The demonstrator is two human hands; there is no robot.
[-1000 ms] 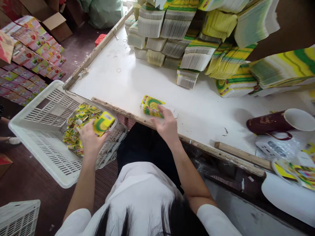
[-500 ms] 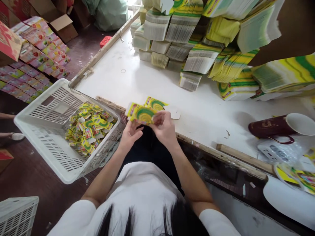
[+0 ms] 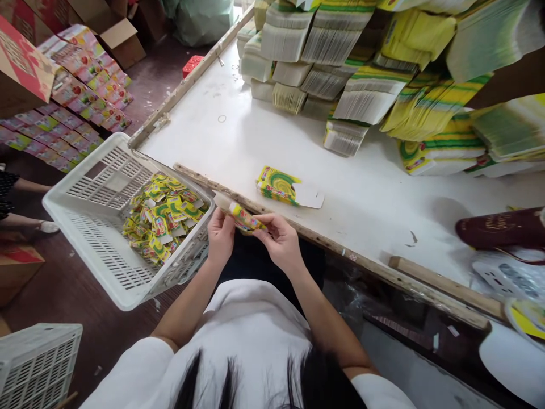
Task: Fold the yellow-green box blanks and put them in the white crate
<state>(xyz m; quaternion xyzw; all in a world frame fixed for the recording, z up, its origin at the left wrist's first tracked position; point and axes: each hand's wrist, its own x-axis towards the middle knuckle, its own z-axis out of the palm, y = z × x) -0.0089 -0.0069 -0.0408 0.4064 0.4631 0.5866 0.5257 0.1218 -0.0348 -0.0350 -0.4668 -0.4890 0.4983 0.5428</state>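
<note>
A small yellow and green carton (image 3: 243, 217), tilted edge-on with a pale flap at its left end, is held between both hands just off the table's front edge. My left hand (image 3: 221, 238) pinches the flap end. At the other end, my right hand (image 3: 281, 241) grips the carton between thumb and fingers. Beyond them a short stack of flat cartons (image 3: 279, 184) lies on the white table (image 3: 191, 125), a white flap sticking out to the right. To the left stands a white plastic crate (image 3: 114, 284) holding many small yellow-green cartons (image 3: 164, 218).
Bundles of flat cartons (image 3: 336, 34) are piled at the table's back. A dark mug (image 3: 498, 228) lies at the right. Wooden strips (image 3: 447, 287) edge the table. Pink boxes (image 3: 85, 85) and another crate (image 3: 38, 363) are on the left; a person's legs (image 3: 29, 218) show there.
The carton in my hands has turned from face-up to edge-on and come lower, towards my body. My left fingers have closed on its flap end. The view has shifted slightly.
</note>
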